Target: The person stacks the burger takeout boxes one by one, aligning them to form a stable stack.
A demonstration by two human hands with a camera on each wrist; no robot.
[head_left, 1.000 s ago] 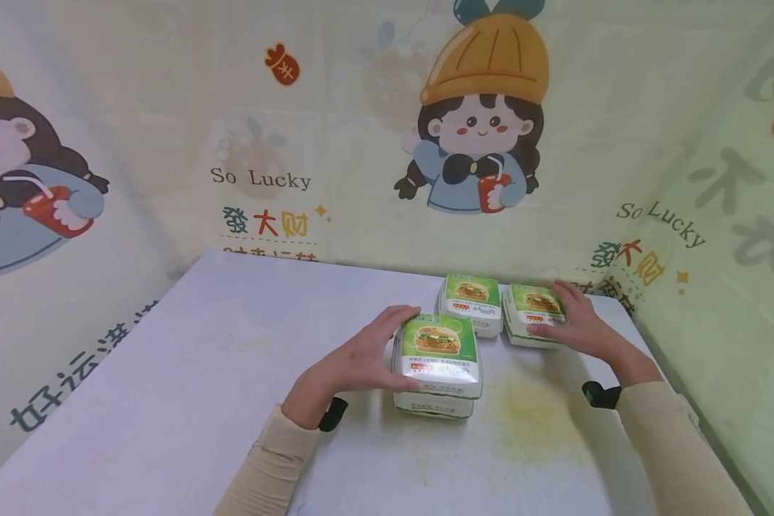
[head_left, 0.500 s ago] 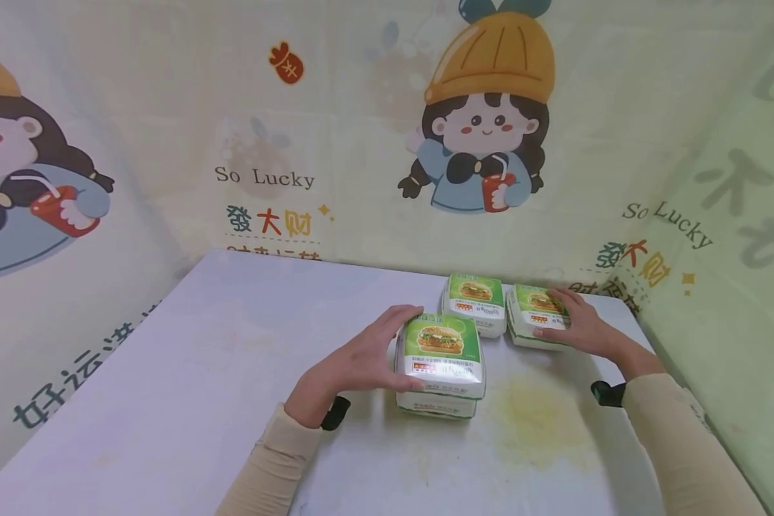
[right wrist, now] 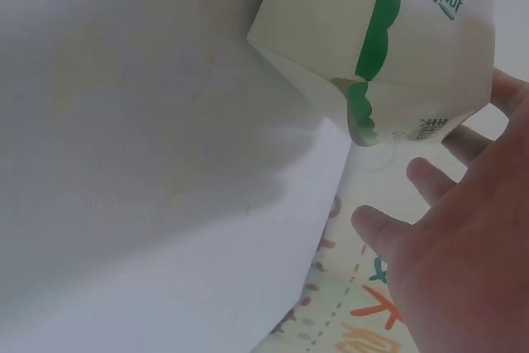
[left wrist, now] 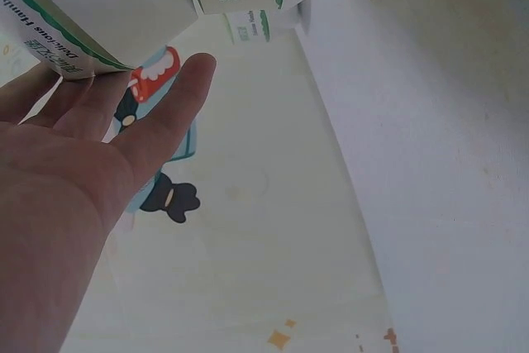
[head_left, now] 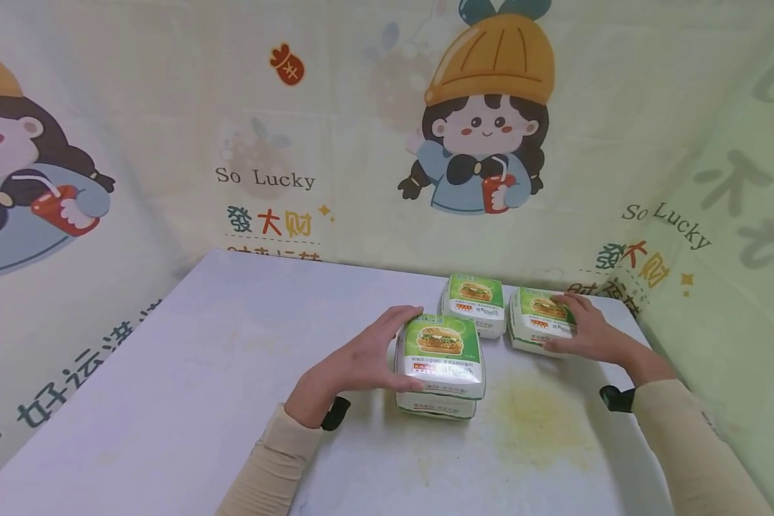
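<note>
A green-and-white burger box (head_left: pixel 443 355) sits on top of another burger box (head_left: pixel 435 407) at the middle of the table. From the left side my left hand (head_left: pixel 361 355) holds the upper one, thumb at its front and fingers toward the back. Farther right, my right hand (head_left: pixel 596 333) spans the right side of a third burger box (head_left: pixel 542 322), thumb near the front edge and a finger over the back part of the lid. Both wrist views show a box close by, the left one (left wrist: pixel 107 6) and the right one (right wrist: pixel 430 47), with several fingers extended along it.
One more burger box (head_left: pixel 474 304) stands behind the stack, with a gap between it and the right-hand box. The white table (head_left: pixel 200 401) has a yellowish stain (head_left: pixel 542 419). A printed cloth backdrop (head_left: pixel 355 129) encloses the back and sides.
My right hand and its burger box have shifted slightly right and nearer, widening the gap to the box beside it. My left hand and the stack stay in place.
</note>
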